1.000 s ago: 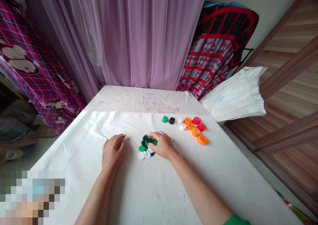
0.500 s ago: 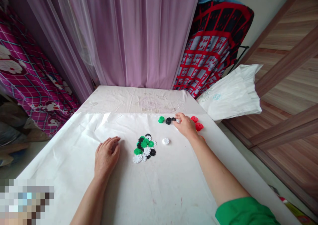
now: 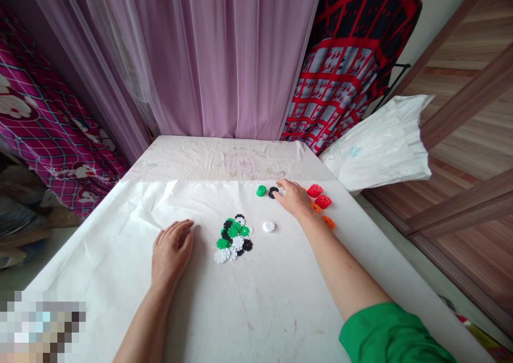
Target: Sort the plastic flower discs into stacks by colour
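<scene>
A loose pile of green, black and white snowflake discs (image 3: 234, 237) lies mid-table on the white sheet (image 3: 120, 234). A single white disc (image 3: 268, 226) sits to its right. Further back is a row of small stacks: green (image 3: 261, 191), black (image 3: 273, 192), then red (image 3: 315, 190) and orange (image 3: 327, 222) ones. My right hand (image 3: 293, 197) reaches over this row beside the black stack, fingers curled down and hiding the pieces beneath; what it holds is hidden. My left hand (image 3: 172, 250) rests flat on the sheet, left of the pile, fingers stretched out and empty.
A purple curtain (image 3: 216, 58) hangs behind the table. A red and black patterned blanket (image 3: 344, 63) and a white plastic bag (image 3: 380, 149) are at the back right. Pink patterned cloth (image 3: 44, 122) is at the left. Wooden flooring lies to the right.
My right hand left the middle pile and reached back right to the row of stacks. A single white disc now lies apart, right of the pile. My left hand stayed put.
</scene>
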Motion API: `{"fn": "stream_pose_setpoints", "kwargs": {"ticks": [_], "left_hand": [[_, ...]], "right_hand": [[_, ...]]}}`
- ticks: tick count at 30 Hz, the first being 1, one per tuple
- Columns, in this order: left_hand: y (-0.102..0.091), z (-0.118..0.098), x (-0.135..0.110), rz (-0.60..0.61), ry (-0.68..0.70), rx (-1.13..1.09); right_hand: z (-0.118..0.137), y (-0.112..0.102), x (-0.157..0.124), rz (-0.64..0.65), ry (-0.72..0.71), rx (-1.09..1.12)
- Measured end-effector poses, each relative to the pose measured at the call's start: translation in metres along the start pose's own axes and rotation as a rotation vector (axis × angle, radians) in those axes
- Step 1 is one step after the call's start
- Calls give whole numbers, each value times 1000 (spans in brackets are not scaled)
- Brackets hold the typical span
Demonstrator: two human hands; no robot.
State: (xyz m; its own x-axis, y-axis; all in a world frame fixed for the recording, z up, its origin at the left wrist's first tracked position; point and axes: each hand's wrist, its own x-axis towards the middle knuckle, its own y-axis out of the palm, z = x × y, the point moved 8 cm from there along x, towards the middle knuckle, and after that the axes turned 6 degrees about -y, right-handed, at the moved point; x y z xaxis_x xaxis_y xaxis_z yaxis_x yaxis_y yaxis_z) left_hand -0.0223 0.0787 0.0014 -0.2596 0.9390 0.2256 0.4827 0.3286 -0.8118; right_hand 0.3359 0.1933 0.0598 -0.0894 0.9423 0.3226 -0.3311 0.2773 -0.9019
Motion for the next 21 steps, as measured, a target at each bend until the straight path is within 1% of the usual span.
{"fn": "stream_pose_setpoints", "kwargs": {"ticks": [2, 4, 8, 11, 13, 15, 18, 21], "left_hand": [[0, 0, 0, -4, -6, -1], [0, -1, 0, -6, -14, 0], [-1, -3, 1, -11, -8, 5], [-2, -5, 1, -13, -13, 13], [-2, -6, 1, -3, -19, 16], [-2, -8, 1, 10, -22, 15], [-2, -9, 0, 22, -27, 8], [-3, -9, 0, 17, -35, 5]], "right_hand": [[12, -8, -14, -68, -53, 41], [30, -10, -36, -102, -116, 122], [77, 5, -87, -26, -231, 270], [105, 18, -111, 32, -269, 296], [116, 24, -117, 67, -279, 285], [122, 29, -118, 99, -283, 270], [123, 33, -116, 129, -280, 259], [123, 36, -115, 122, -278, 259]]}}
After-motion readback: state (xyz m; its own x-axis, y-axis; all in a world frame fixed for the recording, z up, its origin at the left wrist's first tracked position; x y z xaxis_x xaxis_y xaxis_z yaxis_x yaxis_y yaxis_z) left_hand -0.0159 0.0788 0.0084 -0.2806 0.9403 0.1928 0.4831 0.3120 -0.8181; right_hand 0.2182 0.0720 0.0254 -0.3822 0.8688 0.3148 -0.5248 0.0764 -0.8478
